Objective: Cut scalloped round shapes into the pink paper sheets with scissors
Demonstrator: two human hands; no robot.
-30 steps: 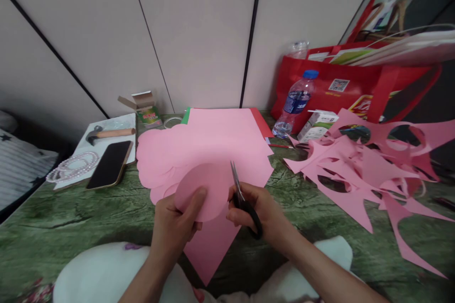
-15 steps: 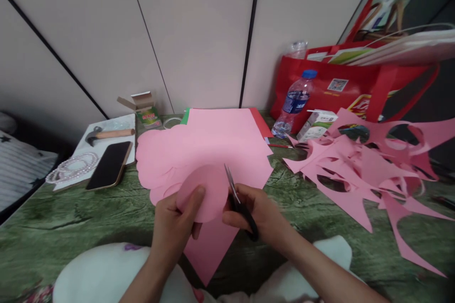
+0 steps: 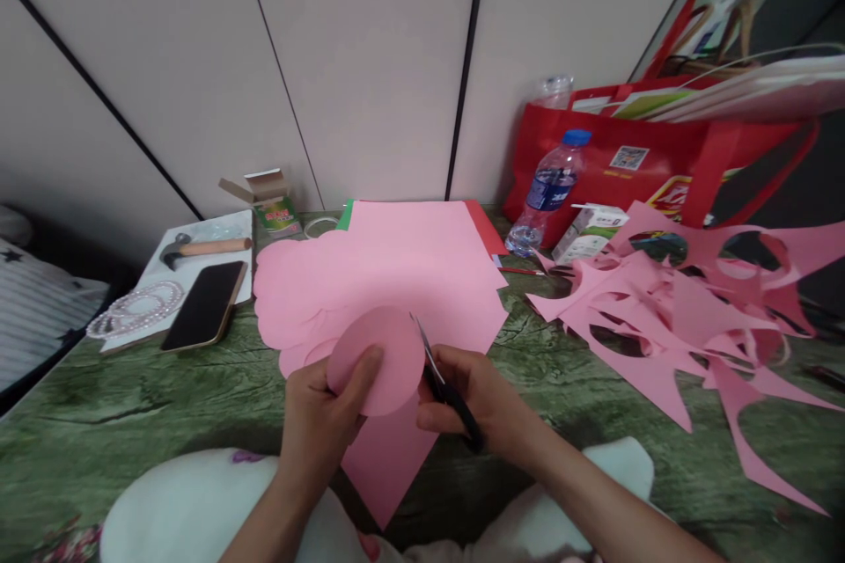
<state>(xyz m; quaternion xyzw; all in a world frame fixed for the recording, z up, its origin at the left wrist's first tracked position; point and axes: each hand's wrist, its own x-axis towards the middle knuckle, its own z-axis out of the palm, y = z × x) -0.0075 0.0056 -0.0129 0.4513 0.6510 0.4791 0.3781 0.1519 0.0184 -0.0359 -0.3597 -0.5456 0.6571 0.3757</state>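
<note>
A round pink paper disc is pinched in my left hand, the thumb lying across its face. My right hand grips black-handled scissors, whose blades lie along the disc's upper right edge. Whether the blades are fully closed is hard to make out. Below both hands spreads a stack of pink paper sheets. Scallop-edged pink paper pieces lie on its left side.
Pink paper offcuts are heaped at the right. Behind them stand a red bag, a water bottle and a small carton. At left lie a phone, a hammer, a beaded string and an opened box.
The scissors have shifted slightly, their tips now nearer the disc's top right edge. My left hand keeps hold of the disc almost unmoved.
</note>
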